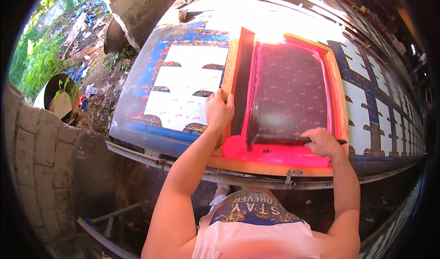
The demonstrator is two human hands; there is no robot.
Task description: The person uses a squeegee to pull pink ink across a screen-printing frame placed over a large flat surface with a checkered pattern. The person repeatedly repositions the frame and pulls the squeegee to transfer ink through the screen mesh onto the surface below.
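A wooden screen-printing frame (340, 107) lies on a long table, its dark mesh (291, 87) covered with a small repeated pink pattern. Bright pink ink (298, 155) pools along the near end and lines the mesh's sides. My right hand (322, 143) is closed around the right part of a long dark squeegee (279, 141), which lies across the near part of the mesh beside the ink. My left hand (219, 110) grips the frame's left wooden side; some of its fingertips are hidden. White printed sheets (183, 84) with small pink marks lie left of the frame.
Rows of white cut sheets (384, 114) continue along the table to the right. A metal rail (151, 160) with a small clamp (290, 178) runs along the near edge. Block walls (50, 162) stand at left, beyond which lie debris and plants. Strong glare washes out the table's far end.
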